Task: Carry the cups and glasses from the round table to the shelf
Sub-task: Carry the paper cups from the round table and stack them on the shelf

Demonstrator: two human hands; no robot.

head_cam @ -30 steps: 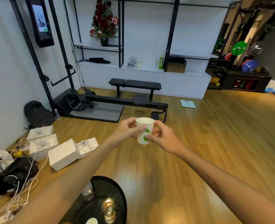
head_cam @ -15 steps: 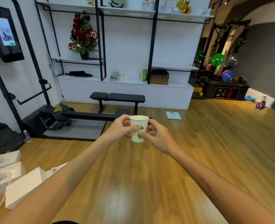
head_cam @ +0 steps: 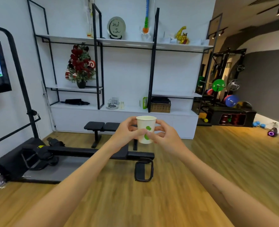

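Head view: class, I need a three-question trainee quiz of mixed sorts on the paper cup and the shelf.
1. True or false: one hand alone holds the cup.
2. What stands on the floor between the person and the shelf? A) bench B) sofa C) ladder
3. Fill in: the cup's print is ____.

Key: 1 false, the left hand and right hand both grip it. 2 A, the bench. 3 green.

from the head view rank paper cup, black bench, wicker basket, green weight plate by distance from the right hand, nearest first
1. paper cup: gripped in the right hand.
2. black bench: on the floor beyond, left.
3. wicker basket: on the low shelf behind.
4. green weight plate: far right, on the rack.
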